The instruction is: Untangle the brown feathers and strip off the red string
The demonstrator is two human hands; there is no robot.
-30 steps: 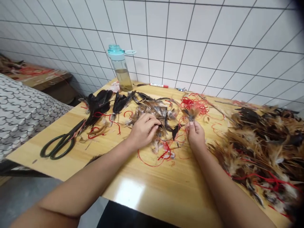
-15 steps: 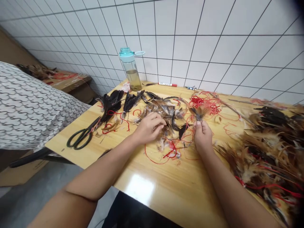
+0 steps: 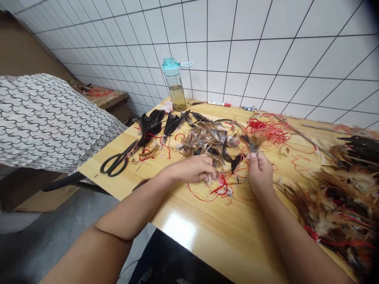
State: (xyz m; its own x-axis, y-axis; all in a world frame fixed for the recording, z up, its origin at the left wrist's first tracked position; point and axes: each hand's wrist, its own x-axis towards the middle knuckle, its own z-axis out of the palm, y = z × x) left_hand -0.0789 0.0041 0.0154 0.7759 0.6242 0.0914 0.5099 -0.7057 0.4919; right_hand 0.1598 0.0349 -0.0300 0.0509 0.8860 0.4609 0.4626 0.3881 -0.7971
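On the wooden table (image 3: 201, 228) lies a loose pile of brown and grey feathers (image 3: 207, 136). At the pile's near edge is my left hand (image 3: 197, 169), fingers curled down beside the red strings (image 3: 220, 186); whatever its fingertips may hold is hidden. Thumb and fingers of my right hand (image 3: 259, 170) pinch a small feather bunch (image 3: 253, 141), its dark and brown tips pointing up and away. A small black feather (image 3: 237, 162) lies between the hands.
Black-handled scissors (image 3: 118, 159) and black feather bunches (image 3: 151, 123) lie at left. A bottle (image 3: 176, 88) and a red marker (image 3: 219, 103) are near the wall. Big feather heap (image 3: 349, 197) at right. A person's patterned clothing (image 3: 53, 122) is at far left.
My left hand has moved off the middle of the feather pile towards its near edge. The right hand still holds the feather bunch. The whole view has shifted slightly.
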